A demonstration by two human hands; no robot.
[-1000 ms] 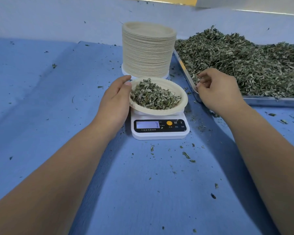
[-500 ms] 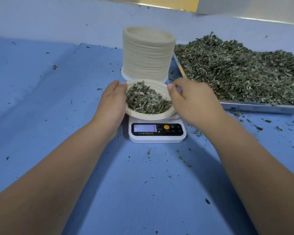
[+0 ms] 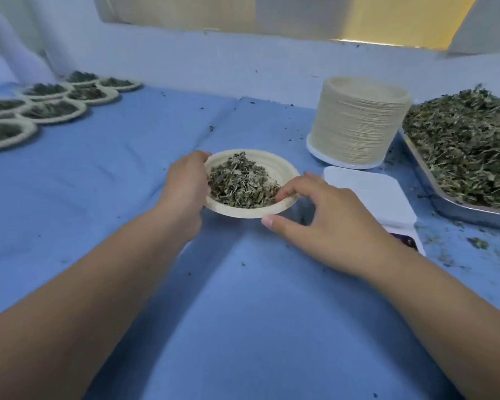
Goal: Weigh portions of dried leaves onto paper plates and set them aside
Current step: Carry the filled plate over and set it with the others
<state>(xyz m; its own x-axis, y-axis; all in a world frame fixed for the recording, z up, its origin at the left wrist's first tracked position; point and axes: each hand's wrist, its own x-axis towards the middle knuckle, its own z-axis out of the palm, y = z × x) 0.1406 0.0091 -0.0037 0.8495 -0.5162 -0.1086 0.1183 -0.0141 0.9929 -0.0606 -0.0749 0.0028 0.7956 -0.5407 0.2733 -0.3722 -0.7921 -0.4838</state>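
This looks like the setting-aside step. Filled plates (image 3: 52,111) lie in rows at the table's far left edge, each holding leaves. The left hand (image 3: 185,186) grips one side of the plate (image 3: 283,168), which carries a small heap of leaves (image 3: 240,183) mid-table. The right hand (image 3: 324,215) pinches its near right rim. Whether it touches the cloth I cannot tell. Next it likely needs carrying level, leftward to the rows. The scale (image 3: 370,192) is bare. Behind it stands a stack (image 3: 355,122) of empty plates, and at the right edge a tray (image 3: 474,215) is heaped with loose leaves (image 3: 468,145).
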